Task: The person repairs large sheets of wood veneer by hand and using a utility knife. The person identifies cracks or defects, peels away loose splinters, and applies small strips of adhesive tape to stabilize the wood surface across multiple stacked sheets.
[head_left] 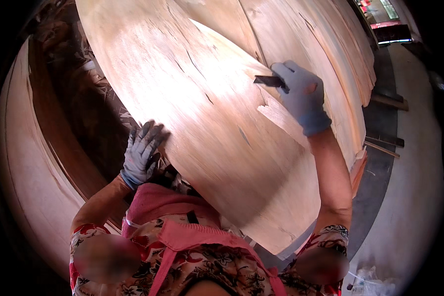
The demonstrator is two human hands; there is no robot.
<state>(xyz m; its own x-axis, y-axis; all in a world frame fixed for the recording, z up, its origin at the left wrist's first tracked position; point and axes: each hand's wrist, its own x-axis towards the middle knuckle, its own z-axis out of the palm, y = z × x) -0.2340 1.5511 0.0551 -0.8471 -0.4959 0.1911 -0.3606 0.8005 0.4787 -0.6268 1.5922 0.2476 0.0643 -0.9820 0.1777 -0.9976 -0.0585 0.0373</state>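
A large pale wood veneer sheet point(197, 113) with dark cracks lies in front of me on other sheets. My left hand point(142, 152), in a grey glove with darkened fingertips, rests at the sheet's left edge, its fingers stretched out and holding nothing. My right hand point(301, 91), also gloved in grey, closes around a dark flat-bladed tool point(267, 81) whose flat end points left. It is over the sheet's right edge, where a torn strip of veneer point(280, 114) shows. The tool's grip is hidden in my fingers.
More stacked veneer sheets point(325, 44) lie beyond and to the right, with ragged edges. Another veneer pile point(29, 148) curves along the left. Wood scraps point(101, 81) fill the dark gap between. Short wooden battens point(387, 101) stick out at right; a clear plastic bag point(375, 282) lies lower right.
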